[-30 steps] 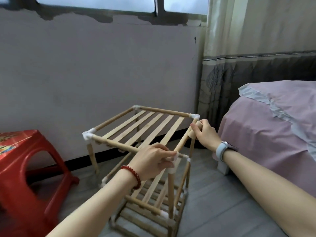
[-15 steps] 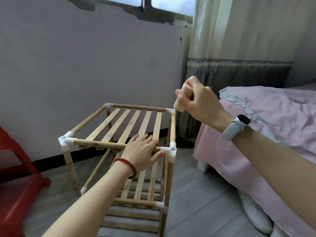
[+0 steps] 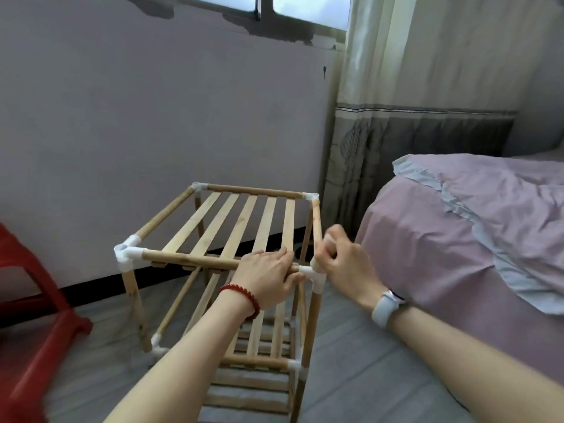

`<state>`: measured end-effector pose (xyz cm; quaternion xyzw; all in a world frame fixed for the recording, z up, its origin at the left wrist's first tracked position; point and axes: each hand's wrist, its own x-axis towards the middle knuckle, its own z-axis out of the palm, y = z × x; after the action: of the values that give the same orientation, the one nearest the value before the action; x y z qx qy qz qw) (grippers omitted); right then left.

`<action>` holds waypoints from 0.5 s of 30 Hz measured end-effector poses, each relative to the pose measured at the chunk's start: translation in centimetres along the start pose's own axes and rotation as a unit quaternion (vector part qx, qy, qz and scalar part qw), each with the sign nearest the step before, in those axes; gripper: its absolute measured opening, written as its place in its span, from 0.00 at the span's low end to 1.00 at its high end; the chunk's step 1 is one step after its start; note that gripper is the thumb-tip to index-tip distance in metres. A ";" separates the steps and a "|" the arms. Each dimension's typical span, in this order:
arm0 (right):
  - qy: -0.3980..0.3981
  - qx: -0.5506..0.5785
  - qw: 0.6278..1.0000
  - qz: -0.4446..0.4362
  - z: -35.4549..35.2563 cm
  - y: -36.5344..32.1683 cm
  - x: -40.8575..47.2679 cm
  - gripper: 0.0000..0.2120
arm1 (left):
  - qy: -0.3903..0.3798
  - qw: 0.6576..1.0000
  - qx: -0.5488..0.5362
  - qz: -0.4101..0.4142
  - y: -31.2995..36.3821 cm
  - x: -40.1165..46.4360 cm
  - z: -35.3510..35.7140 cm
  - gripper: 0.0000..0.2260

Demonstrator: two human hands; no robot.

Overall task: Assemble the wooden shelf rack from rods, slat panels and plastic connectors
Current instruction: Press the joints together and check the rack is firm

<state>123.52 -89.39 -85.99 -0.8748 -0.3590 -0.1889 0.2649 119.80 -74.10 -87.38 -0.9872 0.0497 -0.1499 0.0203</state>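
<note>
Grey floorboards (image 3: 366, 346) run between a plain wall and a bed (image 3: 457, 239) with a pinkish cover, and the shelf rack (image 3: 244, 270) stands on them close to the wall, a red stool (image 3: 39, 315) to its left. From where I stand it looks nearly built: the top slat panel (image 3: 241, 227) sits inside four rods, white plastic connectors cap each upper corner, and lower tiers of slats show beneath. What seems left is seating the near right corner.

The left hand (image 3: 268, 276) lies across the front rod (image 3: 189, 260), fingers curled over it just beside the near right connector (image 3: 316, 277), bracing the frame. The right hand (image 3: 345, 264) is a closed fist right at that connector and the side rod (image 3: 316, 221), its grip pressed together, though motion blur keeps me from telling whether it clutches anything.

How well the joint is seated is hidden behind both hands. The rack's feet are cut off at the bottom edge, and the lowest shelves are partly masked by the forearms.
</note>
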 end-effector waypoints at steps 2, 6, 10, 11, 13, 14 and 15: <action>-0.027 -0.056 0.998 -0.034 -1.4 0.4 2.2 0.11 | 0.002 1.000 0.000 -0.003 0.0 0.0 0.0 0.18; 0.206 0.102 0.973 -0.013 -6.0 -0.3 5.5 0.09 | -0.003 1.000 0.006 -0.007 -0.2 0.2 0.0 0.20; 0.015 -0.002 1.000 -0.003 -0.7 0.9 -1.6 0.10 | -0.007 1.000 0.011 -0.002 -0.4 0.1 0.2 0.19; 0.002 -0.028 1.000 -0.009 -1.6 1.5 -0.5 0.09 | -0.002 1.000 0.010 -0.007 -0.4 0.2 0.1 0.18; 0.099 0.009 0.995 0.008 -4.6 2.3 3.0 0.08 | 0.001 1.000 0.009 -0.002 -0.5 0.4 0.1 0.18; 0.181 0.051 0.982 0.025 -6.4 1.7 4.5 0.08 | 0.004 1.000 0.009 -0.001 -0.5 0.4 0.2 0.18; 0.253 0.098 0.962 0.032 -7.1 1.1 5.1 0.09 | 0.008 1.000 0.008 0.001 -0.4 0.4 0.3 0.18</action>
<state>126.74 -91.64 -78.06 -0.7792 -0.2683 -0.3595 0.4377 120.30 -73.76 -87.57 -0.9857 0.0493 -0.1585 0.0274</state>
